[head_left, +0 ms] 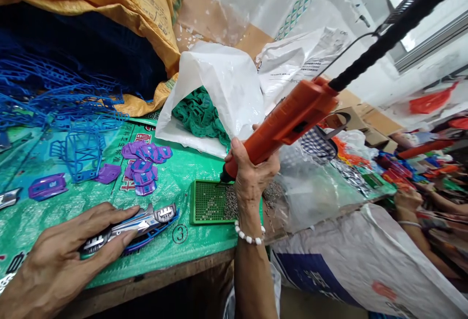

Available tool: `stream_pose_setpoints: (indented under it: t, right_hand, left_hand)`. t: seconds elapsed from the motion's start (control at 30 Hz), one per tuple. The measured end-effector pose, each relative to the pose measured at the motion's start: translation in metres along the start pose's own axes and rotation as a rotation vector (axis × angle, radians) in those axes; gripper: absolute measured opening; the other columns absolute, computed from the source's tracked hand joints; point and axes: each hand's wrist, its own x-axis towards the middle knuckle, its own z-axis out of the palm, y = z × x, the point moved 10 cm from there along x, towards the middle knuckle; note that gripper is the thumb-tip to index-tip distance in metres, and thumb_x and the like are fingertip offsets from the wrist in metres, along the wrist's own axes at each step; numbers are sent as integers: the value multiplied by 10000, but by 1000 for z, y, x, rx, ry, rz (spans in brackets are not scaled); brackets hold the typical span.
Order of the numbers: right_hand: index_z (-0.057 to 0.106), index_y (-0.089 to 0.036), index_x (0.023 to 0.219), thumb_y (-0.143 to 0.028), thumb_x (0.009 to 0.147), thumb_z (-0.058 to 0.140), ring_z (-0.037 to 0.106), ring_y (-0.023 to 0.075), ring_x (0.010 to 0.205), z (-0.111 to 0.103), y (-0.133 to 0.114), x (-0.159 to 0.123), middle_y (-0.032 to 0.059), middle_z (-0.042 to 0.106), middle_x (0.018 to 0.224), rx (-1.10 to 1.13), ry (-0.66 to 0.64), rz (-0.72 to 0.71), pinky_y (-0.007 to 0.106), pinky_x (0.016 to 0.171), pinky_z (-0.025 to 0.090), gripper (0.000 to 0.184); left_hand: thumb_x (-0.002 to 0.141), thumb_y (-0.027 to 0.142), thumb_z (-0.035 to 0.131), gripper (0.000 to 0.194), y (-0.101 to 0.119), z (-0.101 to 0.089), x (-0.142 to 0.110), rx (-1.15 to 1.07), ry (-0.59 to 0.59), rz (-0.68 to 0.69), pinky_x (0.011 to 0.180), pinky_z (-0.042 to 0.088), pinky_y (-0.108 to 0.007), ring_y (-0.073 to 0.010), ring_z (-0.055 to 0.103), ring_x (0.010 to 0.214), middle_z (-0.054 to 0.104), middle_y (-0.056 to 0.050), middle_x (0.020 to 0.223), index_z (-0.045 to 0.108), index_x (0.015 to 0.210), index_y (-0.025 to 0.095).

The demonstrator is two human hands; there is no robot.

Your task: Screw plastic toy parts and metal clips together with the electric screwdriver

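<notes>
My left hand (pixel 69 246) is closed around a toy car body (pixel 142 224) in silver and black with blue trim, low over the green sheet. With my right hand (pixel 252 172) I grip an orange electric screwdriver (pixel 285 124), tilted with its cable end up to the right. Its black tip points down at the back edge of a green perforated tray (pixel 193 204). Small metal screws (pixel 231 204) lie heaped in that tray, partly hidden by my right hand and wrist. Whether the tip touches a screw I cannot tell.
Purple plastic plates (pixel 144 165) and blue plastic frames (pixel 82 153) lie on the green sheet (pixel 161 241). Behind them are a yellow sack (pixel 146 11) and a white bag (pixel 226 75) of green parts. Another person's hand (pixel 407 199) works at right.
</notes>
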Motion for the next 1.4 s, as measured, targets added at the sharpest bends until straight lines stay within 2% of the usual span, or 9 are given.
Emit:
stream_pose_setpoints:
  t: [0.13, 0.3, 0.5, 0.7, 0.8, 1.03, 1.13, 1.3, 1.4]
  right_hand:
    - [558, -216, 1184, -447, 718, 852, 661, 151, 496, 1, 0, 0, -76, 637, 683, 27, 4, -4, 292, 477, 555, 598]
    - [569, -225, 1170, -465, 720, 846, 650, 144, 485, 1, 1, 1, -88, 626, 646, 5, 3, -3, 277, 463, 527, 581]
    - [575, -210, 1151, -437, 716, 850, 637, 131, 482, 5, -3, 0, -81, 632, 668, 18, -9, -18, 282, 483, 546, 562]
    - [581, -212, 1137, -466, 692, 860, 642, 143, 456, 4, 1, 1, -95, 625, 625, 16, 4, -13, 268, 432, 512, 583]
    - [590, -213, 1088, -451, 693, 864, 641, 145, 449, 2, 3, 1, -96, 620, 614, 26, 16, -16, 265, 422, 504, 536]
    - [585, -215, 1114, -409, 692, 870, 645, 143, 462, 9, -5, -2, -86, 662, 661, 53, -12, -70, 282, 456, 545, 545]
    - [589, -209, 1073, -409, 700, 865, 646, 142, 456, 8, -6, -2, -88, 653, 645, 81, -4, -60, 267, 433, 527, 505]
    - [599, -203, 992, -408, 683, 875, 660, 142, 464, 2, -8, -1, -85, 655, 643, 46, 36, -52, 265, 451, 536, 462]
    - [595, -204, 1002, -409, 689, 872, 653, 141, 452, 1, -6, 0, -95, 642, 622, 47, 35, -49, 261, 438, 523, 465]
  left_hand:
    - [901, 625, 627, 361, 2, -1, -1, 11, 4, 41, 1051, 573, -425, -275, 725, 1140, 782, 70, 1173, 758, 1163, 414]
    - [913, 626, 607, 373, 2, 0, -1, 24, 7, 17, 1062, 567, -440, -284, 714, 1166, 783, 61, 1175, 759, 1164, 396]
    - [927, 540, 649, 336, 20, -4, 1, 24, 45, 150, 1057, 561, -369, -242, 737, 1117, 796, 62, 1133, 739, 1190, 350]
    - [933, 622, 576, 378, 39, -16, 8, 59, 161, 255, 902, 645, -335, -233, 791, 955, 817, 56, 1026, 763, 1103, 341]
    - [941, 618, 564, 374, 44, -17, 9, 88, 168, 284, 864, 660, -350, -240, 796, 927, 818, 56, 1015, 754, 1108, 343]
    - [925, 554, 611, 305, 28, -9, 3, 63, 134, 227, 964, 626, -376, -241, 772, 1032, 804, 85, 1082, 709, 1179, 414]
    - [913, 519, 645, 295, 21, -9, 1, 31, 129, 194, 1010, 599, -364, -227, 763, 1048, 793, 103, 1107, 700, 1194, 447]
    - [915, 478, 660, 316, 19, -6, 2, -28, 73, 177, 934, 621, -309, -200, 763, 1009, 767, 118, 1148, 679, 1231, 481]
    - [905, 485, 671, 314, 17, -6, 2, -1, 87, 166, 984, 604, -328, -210, 757, 1037, 774, 119, 1138, 692, 1218, 482]
